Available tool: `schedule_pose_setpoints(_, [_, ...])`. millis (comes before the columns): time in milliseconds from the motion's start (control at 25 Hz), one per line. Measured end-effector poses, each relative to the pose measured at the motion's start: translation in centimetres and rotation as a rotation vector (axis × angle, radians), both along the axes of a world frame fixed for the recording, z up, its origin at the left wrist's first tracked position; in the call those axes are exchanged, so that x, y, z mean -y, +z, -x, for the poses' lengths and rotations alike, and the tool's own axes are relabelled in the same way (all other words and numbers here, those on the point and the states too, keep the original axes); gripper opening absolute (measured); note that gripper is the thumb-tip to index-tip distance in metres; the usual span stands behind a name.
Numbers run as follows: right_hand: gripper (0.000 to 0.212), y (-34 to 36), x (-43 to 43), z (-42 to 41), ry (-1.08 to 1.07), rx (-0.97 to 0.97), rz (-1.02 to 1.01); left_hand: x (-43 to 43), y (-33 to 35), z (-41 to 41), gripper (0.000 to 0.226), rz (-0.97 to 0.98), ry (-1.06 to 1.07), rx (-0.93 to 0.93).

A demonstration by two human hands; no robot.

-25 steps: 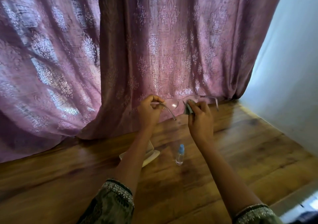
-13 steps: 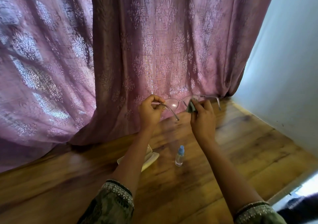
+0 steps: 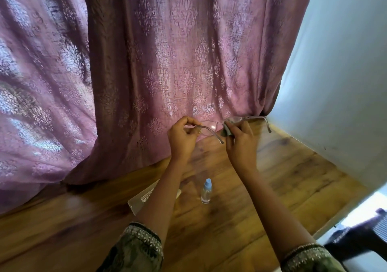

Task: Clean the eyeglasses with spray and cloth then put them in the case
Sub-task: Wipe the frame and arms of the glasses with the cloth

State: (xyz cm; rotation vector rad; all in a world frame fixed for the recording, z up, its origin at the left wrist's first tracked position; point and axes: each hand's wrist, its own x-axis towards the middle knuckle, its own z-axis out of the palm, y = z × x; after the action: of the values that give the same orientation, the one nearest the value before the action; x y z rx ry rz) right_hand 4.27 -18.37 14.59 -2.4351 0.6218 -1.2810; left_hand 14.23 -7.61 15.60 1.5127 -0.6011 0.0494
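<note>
Compared with half a second ago, little differs: both hands remain raised above the bench (image 3: pixel 293 177) at the same height, and the cloth (image 3: pixel 226 131) stays on the same lens. The view itself has shifted slightly, so that the forearm now hides more of the case.

The left hand (image 3: pixel 182 137) is curled, its fingers (image 3: pixel 189 123) and thumb pinching one temple of the eyeglasses (image 3: pixel 208 127) close to the hinge. That temple runs back toward the viewer, between the two hands. The right hand (image 3: pixel 240 146) has its fingers (image 3: pixel 236 125) closed on the small grey cloth, which is folded over the lens on that side. The other temple juts out to the right, free. The eyeglasses are held level in the air, in front of the curtain's lower edge and clear of the bench.

On the bench below, a small clear spray bottle (image 3: pixel 206 192) with a blue cap stands upright between the forearms. Just to its left lies the pale case (image 3: pixel 140 201), largely covered by the left forearm, so whether it is open cannot be told. A mauve patterned curtain (image 3: pixel 167 62) hangs behind the bench, and a pale wall (image 3: pixel 345 83) bounds it on the right. Embroidered sleeve cuffs (image 3: pixel 142 240) show at the bottom edge. A dark, blurred object (image 3: pixel 360 236) sits beyond the bench's near right corner.
</note>
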Motion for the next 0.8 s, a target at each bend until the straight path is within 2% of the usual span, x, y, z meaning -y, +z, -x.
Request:
schedule_pose_setpoints(240, [0.032,0.0,2.6,1.2,-0.049,-0.003,-0.054,2.0,0.0,1.6,0.01,-0.018,0.028,0.006])
schedule_pose_setpoints(360, [0.031,-0.4,3.3,1.5,-0.016,-0.013,-0.1,3.1,0.2,2.1,0.007,-0.037,0.065,0.05])
schedule_pose_setpoints(600, [0.035,-2.0,3.6,3.5,-0.001,0.085,-0.256,4.5,-0.2,3.0,0.008,-0.067,0.227,0.184])
schedule_pose_setpoints(800, [0.033,-2.1,2.9,4.8,0.059,0.077,-0.221,5.6,-0.7,4.1,0.005,-0.098,0.253,0.227])
